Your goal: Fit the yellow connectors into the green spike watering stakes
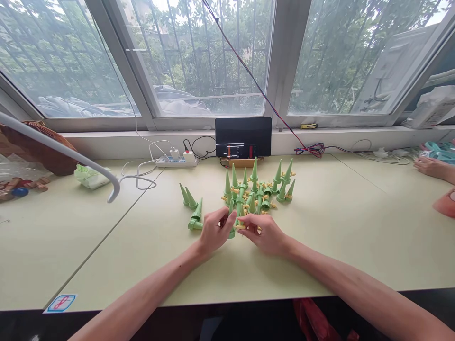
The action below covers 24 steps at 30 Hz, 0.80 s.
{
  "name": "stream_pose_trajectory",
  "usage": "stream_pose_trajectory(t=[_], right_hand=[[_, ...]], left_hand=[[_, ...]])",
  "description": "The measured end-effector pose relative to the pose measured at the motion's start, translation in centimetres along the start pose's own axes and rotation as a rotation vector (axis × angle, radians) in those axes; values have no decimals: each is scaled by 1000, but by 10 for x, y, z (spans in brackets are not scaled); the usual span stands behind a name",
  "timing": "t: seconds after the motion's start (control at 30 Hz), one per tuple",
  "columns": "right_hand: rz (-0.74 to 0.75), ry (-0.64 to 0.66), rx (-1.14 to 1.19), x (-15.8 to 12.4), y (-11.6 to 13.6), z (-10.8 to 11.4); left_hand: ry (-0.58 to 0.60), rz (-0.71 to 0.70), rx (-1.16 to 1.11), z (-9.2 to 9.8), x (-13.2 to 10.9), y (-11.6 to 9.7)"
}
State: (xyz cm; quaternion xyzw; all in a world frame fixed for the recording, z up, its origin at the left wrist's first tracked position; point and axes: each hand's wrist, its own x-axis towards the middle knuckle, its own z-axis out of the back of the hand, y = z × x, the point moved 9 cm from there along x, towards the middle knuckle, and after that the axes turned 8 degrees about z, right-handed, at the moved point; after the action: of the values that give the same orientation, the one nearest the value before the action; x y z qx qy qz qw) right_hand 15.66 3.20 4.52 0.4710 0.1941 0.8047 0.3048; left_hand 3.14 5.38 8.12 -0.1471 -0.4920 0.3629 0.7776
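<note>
My left hand (216, 229) is closed around a green plant watering spike (231, 234), whose pointed tip and ribbed base show past the fingers. Right beside it, my right hand (265, 232) pinches a small yellow valve (240, 228) against that spike's side; whether the two are joined I cannot tell. Just beyond both hands is a cluster of green watering spikes (254, 175), many with yellow valves, some upright and some lying over. Several more spikes (192, 201) stand or lie to the left of my left hand, and no yellow valves show on them.
A tablet (243, 130) leans at the back of the table (337, 227), near a power strip (176, 162) with cables. A white curved bar (64, 147) crosses the left side. Another person's hand (434, 168) is at the far right, near light-blue items (441, 152).
</note>
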Motion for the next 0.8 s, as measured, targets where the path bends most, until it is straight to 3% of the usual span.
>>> stream_pose_trajectory(t=[0.8], right_hand=[[-42, 128, -43, 0, -1, -10]], left_hand=[[8, -51, 10, 0, -2, -5]])
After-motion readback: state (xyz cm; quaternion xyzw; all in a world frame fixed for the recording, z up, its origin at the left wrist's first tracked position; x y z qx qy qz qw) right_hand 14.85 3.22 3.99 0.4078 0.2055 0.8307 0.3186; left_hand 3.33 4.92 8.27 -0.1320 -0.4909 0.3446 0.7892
